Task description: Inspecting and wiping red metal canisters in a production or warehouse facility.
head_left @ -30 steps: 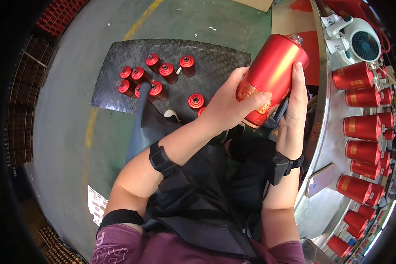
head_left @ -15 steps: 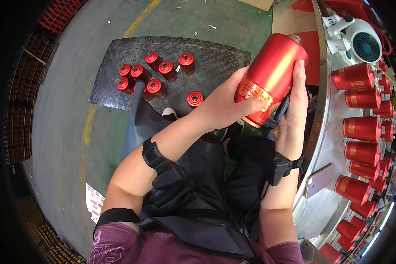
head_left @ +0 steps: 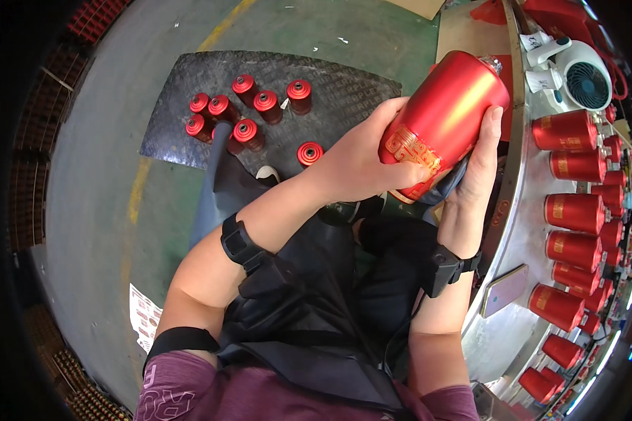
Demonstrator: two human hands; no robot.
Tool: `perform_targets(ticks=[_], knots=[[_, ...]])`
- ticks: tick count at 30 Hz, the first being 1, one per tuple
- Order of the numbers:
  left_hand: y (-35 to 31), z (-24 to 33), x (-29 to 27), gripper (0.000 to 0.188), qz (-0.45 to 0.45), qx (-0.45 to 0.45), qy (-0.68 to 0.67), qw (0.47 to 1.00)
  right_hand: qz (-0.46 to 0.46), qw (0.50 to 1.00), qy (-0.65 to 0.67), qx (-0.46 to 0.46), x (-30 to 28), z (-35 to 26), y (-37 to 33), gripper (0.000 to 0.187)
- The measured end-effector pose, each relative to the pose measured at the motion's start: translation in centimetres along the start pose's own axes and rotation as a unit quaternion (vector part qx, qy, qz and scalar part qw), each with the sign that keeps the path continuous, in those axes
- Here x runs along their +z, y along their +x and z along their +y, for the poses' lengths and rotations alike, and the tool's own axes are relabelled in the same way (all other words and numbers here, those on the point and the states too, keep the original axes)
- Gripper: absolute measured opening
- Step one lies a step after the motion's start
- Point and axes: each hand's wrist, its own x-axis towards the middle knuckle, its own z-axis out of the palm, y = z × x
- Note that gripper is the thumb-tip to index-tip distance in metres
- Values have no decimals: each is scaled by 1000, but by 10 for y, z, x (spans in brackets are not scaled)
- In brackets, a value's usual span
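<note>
A glossy red bottle (head_left: 451, 105) with gold ornament near its base is held tilted in front of me, its clear neck toward the upper right. My left hand (head_left: 376, 156) is wrapped round its lower left side, with the thumb across the gold pattern. Against the right side lies my right hand (head_left: 479, 160), fingers pressed along the bottle. Between the right palm and the base, a dark bluish cloth (head_left: 448, 186) shows in part. Some of the right fingers are hidden behind the bottle.
Several red bottles (head_left: 267, 105) stand on a dark board (head_left: 179, 88) on the floor. To the right, a metal table (head_left: 502, 326) carries rows of red bottles (head_left: 574, 212), a phone (head_left: 504, 290) and a white fan (head_left: 584, 76). Racks (head_left: 31, 179) line the far left.
The bottle and both hands have shifted slightly right, and the bottle has turned a little, so its gold pattern faces me more. Both hands keep their hold.
</note>
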Motion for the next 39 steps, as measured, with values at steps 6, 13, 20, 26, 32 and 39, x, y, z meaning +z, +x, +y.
perform_targets(ticks=[6,13,20,26,32,39], knots=[[0,7,4,66,45,-48,-35,997,-1,999,-38,-19,3,5,-2,58],[-3,-5,-3,66,26,-9,-10,1000,1,1000,15,-3,8,4,-4,53],[-5,-2,-5,63,14,-18,-46,999,-13,1000,-9,-14,8,5,-4,54],[-4,-2,2,61,60,-28,-51,997,-30,998,-49,-10,6,5,-5,58],[-6,-2,-4,51,32,-88,-123,988,13,1000,-21,14,13,2,-4,51],[-5,-4,-6,59,18,-83,-137,987,13,999,2,33,11,3,-1,49]])
